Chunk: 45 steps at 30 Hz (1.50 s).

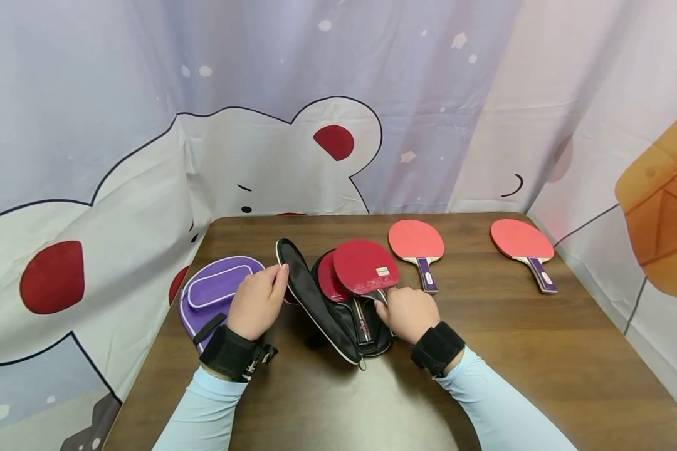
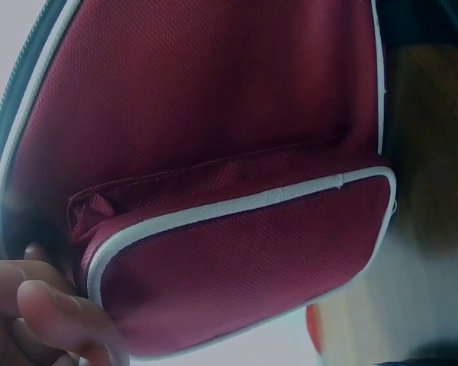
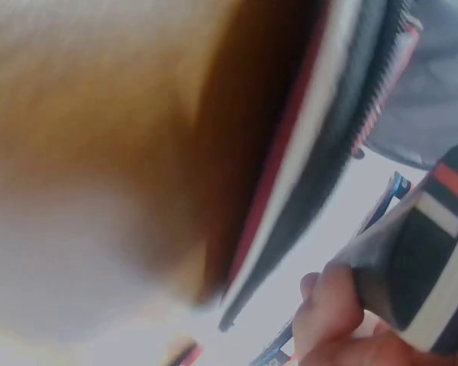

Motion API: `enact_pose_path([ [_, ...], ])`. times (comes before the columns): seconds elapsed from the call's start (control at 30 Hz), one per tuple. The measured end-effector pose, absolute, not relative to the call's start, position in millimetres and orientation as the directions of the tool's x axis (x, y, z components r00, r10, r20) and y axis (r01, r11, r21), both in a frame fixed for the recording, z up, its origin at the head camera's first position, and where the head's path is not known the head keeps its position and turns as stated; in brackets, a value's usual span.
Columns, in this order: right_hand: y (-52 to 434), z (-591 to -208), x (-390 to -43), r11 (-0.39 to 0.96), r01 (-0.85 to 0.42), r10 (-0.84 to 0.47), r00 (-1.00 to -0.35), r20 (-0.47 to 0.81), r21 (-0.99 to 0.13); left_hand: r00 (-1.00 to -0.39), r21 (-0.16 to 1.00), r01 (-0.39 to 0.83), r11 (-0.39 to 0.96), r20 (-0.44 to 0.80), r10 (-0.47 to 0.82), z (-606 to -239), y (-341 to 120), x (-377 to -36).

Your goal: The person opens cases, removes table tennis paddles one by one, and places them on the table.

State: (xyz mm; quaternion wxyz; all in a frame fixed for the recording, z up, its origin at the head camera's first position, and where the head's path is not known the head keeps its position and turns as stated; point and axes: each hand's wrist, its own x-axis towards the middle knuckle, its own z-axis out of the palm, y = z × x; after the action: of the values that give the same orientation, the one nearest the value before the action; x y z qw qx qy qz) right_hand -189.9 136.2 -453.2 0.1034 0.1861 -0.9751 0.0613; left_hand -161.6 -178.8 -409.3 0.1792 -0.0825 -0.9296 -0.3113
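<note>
A table tennis paddle case (image 1: 316, 307) lies unzipped, its black lining showing in the head view. Its dark red outer side with a white-trimmed pocket (image 2: 237, 267) fills the left wrist view. My left hand (image 1: 257, 300) pinches the raised flap by its upper edge. Inside the case lies a red paddle (image 1: 328, 283), handle toward me. Over it, my right hand (image 1: 412, 313) grips a second red paddle (image 1: 365, 263) by the handle, its blade overlapping the first. The right wrist view shows fingers (image 3: 330, 316) round the dark, striped handle (image 3: 404, 255).
A purple case (image 1: 217, 285) with white trim lies left of my left hand. Two lighter red paddles, one behind my right hand (image 1: 416, 238) and one farther right (image 1: 521, 239), rest on the wooden table (image 1: 541, 376). A printed curtain (image 1: 259, 56) hangs behind.
</note>
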Motion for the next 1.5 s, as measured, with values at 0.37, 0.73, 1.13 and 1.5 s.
enact_pose_path([
  [0.37,183.8,-425.9,-201.2,0.941,-0.316,-0.273,-0.921,0.276,-0.123,-0.918,0.552,0.287,0.783,0.392,0.061,-408.0,-176.0,-160.5],
  [0.73,226.1,-414.5,-208.0,0.96,-0.231,-0.198,-0.96,0.199,-0.159,-0.923,0.533,0.294,0.793,0.373,0.091,-406.1,-175.5,-159.6],
  [1.13,273.9,-415.2,-213.5,0.969,-0.189,-0.167,-0.977,0.135,-0.162,-0.927,0.542,0.294,0.787,0.362,0.098,-405.8,-174.0,-158.6],
  [1.5,323.8,-424.0,-204.4,0.975,-0.164,-0.146,-0.981,0.126,-0.152,-0.925,0.539,0.297,0.788,0.367,0.097,-410.1,-174.4,-157.7],
])
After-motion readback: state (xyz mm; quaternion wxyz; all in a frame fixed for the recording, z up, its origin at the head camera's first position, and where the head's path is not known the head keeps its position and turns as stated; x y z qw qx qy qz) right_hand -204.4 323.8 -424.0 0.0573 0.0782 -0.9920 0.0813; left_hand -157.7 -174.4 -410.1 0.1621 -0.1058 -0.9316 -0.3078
